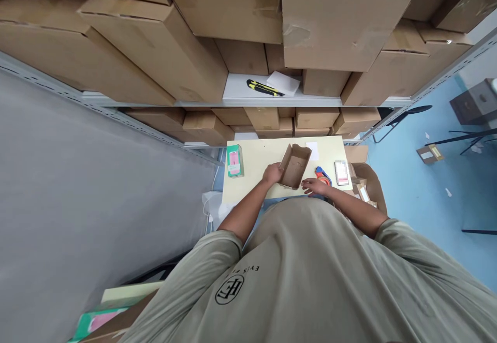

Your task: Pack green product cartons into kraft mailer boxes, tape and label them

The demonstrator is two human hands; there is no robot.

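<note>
A small open cardboard box [297, 164] is tilted over the pale table, its inside facing me and its flaps raised. My left hand [273, 173] is closed on the left edge of this box. My right hand [313, 186] is beside the lower right corner with its fingers apart; whether a fingertip touches the cardboard I cannot tell. Just past the right hand lies a blue and red tape dispenser [323, 175]. Behind the box, a white paper sheet [312, 150] rests on the table.
The table [252, 190] stands against shelves packed with cardboard boxes [345, 17]. On it are a green box with a pink picture [234, 161] and a stack of labels [341, 173]. A yellow and black utility knife [264, 88] lies on the shelf. A large open carton [370, 185] stands right.
</note>
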